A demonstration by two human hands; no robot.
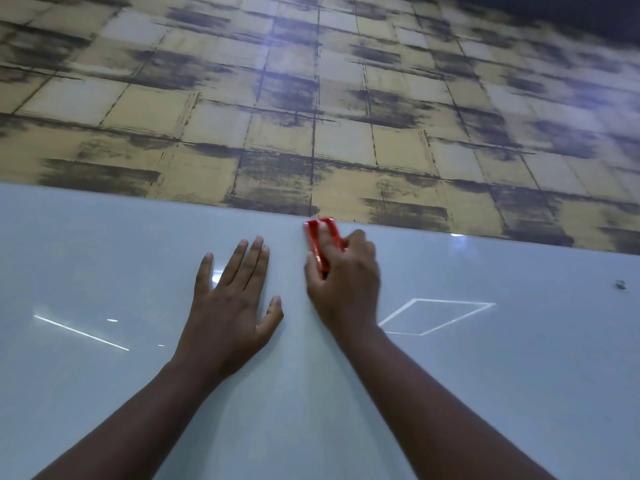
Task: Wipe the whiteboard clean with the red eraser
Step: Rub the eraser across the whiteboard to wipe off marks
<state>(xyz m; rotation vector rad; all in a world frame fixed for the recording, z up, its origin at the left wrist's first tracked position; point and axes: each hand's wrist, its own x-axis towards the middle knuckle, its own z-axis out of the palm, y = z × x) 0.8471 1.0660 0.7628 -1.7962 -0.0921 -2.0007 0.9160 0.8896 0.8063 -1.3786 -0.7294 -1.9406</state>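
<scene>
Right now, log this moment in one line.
right hand: gripping red eraser at whiteboard top edge | left hand: flat on board | marks: none visible

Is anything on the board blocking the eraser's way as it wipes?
Only the person's own left hand, flat on the whiteboard beside the red eraser gripped by the right hand. To the right, only a small fitting.
</scene>
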